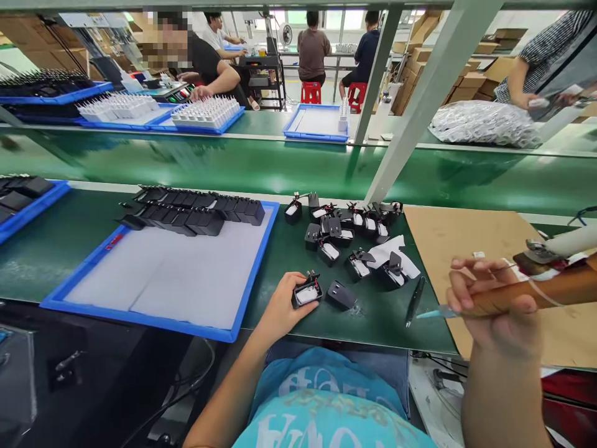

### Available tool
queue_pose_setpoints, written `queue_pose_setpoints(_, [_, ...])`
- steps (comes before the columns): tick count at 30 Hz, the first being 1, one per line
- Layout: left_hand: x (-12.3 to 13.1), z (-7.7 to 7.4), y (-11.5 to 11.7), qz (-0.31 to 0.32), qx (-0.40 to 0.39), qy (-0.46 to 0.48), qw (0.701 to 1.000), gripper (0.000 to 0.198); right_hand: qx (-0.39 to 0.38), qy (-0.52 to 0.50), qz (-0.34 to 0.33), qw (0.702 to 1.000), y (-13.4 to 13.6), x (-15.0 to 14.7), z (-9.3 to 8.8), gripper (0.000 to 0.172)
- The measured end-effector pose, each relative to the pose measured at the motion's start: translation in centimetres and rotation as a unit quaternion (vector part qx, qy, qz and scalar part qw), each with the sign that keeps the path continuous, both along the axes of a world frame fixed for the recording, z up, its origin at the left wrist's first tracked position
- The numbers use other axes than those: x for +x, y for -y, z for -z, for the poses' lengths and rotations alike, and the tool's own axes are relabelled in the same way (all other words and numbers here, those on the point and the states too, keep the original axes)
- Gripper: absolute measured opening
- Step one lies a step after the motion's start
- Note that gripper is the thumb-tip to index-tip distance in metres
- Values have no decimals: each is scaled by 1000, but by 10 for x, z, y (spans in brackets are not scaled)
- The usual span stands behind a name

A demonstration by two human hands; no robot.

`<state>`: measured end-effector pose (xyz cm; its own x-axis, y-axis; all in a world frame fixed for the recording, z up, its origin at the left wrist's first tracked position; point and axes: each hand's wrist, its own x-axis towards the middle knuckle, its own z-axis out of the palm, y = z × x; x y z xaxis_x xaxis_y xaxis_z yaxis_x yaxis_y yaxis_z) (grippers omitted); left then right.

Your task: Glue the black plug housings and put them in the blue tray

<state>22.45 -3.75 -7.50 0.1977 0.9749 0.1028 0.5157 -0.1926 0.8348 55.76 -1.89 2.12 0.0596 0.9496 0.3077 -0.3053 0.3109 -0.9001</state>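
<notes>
My left hand [285,307] grips a small black plug-adapter housing [306,292] by its side, its opening facing up. White material and a bit of red show inside it. Just to its right a black cover [341,295] lies on the green table. Raised at the right, my right hand [499,305] is wrapped round a brown glue-dispenser syringe [517,298] with a blue tapered nozzle [436,313] pointing left. The nozzle is well apart from the housing. Beneath it, a black pen [415,301] rests on the table.
Several open black housings [357,224] cluster ahead, with white paper [396,252] among them. At left, a blue-rimmed tray [254,274] holds rows of closed black units [196,211]. Cardboard [471,242] covers the right side. A slanted metal post [410,118] stands before the green conveyor [233,158]; co-workers sit beyond.
</notes>
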Motion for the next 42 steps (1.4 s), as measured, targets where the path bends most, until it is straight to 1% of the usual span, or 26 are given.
queue_pose_setpoints(3, [3,6,8,-24,38,9,999,33,32,-62,-36,997,6,-51,-11,44])
queue_pose_setpoints(5, [4,3,14,-35,63,24,997,38,31,-105,-49,993,6,-85,-20,47])
queue_pose_setpoints(7, [3,-3,19,-39,81,31,995,42,35,-141,-48,988,6,-115,-27,46])
queue_pose_setpoints(10, [1,-13,22,-54,106,12,993,43,37,-173,-39,983,1,-149,-36,43])
queue_pose_setpoints(13, [1,-22,21,-78,135,-9,988,38,35,-183,-37,982,-8,-169,-40,43])
queue_pose_setpoints(16, [2,-30,18,-94,156,-8,983,35,39,-194,-34,980,-15,-177,-41,41])
queue_pose_setpoints(21, [6,-44,13,-88,169,2,982,32,43,-198,-33,979,-19,-176,-38,41])
queue_pose_setpoints(25, [10,-49,11,-86,172,6,981,33,49,-198,-34,978,-18,-175,-38,41])
queue_pose_setpoints(29, [12,-50,12,-83,173,9,981,33,56,-198,-42,978,-18,-174,-37,37])
queue_pose_setpoints(35, [9,-51,13,-83,164,8,983,32,51,-198,-33,978,-17,-176,-39,42])
queue_pose_setpoints(42, [10,-40,6,-97,114,0,989,30,43,-190,-17,981,-16,-183,-43,43])
